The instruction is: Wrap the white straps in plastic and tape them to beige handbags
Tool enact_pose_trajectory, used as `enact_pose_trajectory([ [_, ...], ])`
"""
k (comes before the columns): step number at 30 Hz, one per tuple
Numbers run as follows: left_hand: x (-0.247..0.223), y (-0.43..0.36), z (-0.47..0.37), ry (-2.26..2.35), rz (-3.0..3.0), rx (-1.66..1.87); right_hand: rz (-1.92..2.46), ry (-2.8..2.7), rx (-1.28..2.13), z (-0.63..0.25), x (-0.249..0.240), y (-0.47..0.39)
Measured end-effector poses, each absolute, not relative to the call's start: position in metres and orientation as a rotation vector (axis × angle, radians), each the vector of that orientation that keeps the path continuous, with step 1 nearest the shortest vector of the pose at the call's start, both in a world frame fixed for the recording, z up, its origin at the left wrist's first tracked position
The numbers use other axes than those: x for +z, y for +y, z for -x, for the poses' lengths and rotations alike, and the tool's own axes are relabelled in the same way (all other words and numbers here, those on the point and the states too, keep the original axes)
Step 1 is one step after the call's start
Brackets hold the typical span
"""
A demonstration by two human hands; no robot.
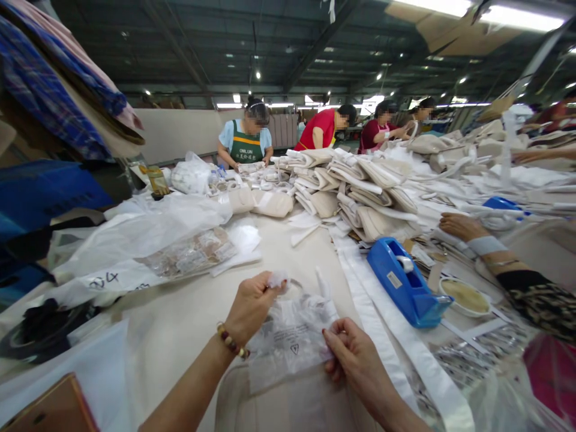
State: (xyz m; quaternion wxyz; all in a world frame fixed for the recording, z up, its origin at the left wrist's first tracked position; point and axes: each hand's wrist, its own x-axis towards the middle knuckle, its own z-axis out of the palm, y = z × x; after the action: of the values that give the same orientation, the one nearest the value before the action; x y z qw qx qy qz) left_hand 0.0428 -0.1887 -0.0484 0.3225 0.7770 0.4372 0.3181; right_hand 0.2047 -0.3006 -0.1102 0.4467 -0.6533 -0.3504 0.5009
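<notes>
My left hand [249,307], with a beaded bracelet at its wrist, pinches a small crumpled piece of white wrapping [276,279]. My right hand [353,354] is closed on the right edge of a clear plastic bag [281,345] printed with small text and a warning triangle. A curved strap [323,282] wrapped in white shows just beyond the plastic. Beneath both hands lies a flat beige fabric piece [292,408], which runs out of view at the bottom.
Beyond my hands rises a pile of folded beige pieces [355,186]. A blue tape dispenser [400,279] and a bowl [465,297] stand right, near a co-worker's hand [463,227]. Plastic sheeting [166,228] and a phone [49,411] lie left. Several people work across the table.
</notes>
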Motion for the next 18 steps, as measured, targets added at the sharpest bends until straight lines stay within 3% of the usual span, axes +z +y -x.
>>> enact_pose_trajectory([
  [7,-0.097,-0.245,-0.033,0.666,-2.942,0.575,1.804,-1.121,1.131,-0.207,-0.119,-0.303],
  [10,-0.104,-0.254,-0.028,0.629,-3.073,0.485,1.834,-1.490,0.441,-0.208,-0.112,-0.308],
  [13,-0.102,-0.253,-0.024,0.615,-3.118,0.453,1.525,-1.790,-0.290,-0.202,-0.107,-0.312],
  [18,-0.118,-0.237,-0.017,0.414,-3.297,0.765,1.342,-1.854,-0.478,-0.182,-0.128,-0.304],
])
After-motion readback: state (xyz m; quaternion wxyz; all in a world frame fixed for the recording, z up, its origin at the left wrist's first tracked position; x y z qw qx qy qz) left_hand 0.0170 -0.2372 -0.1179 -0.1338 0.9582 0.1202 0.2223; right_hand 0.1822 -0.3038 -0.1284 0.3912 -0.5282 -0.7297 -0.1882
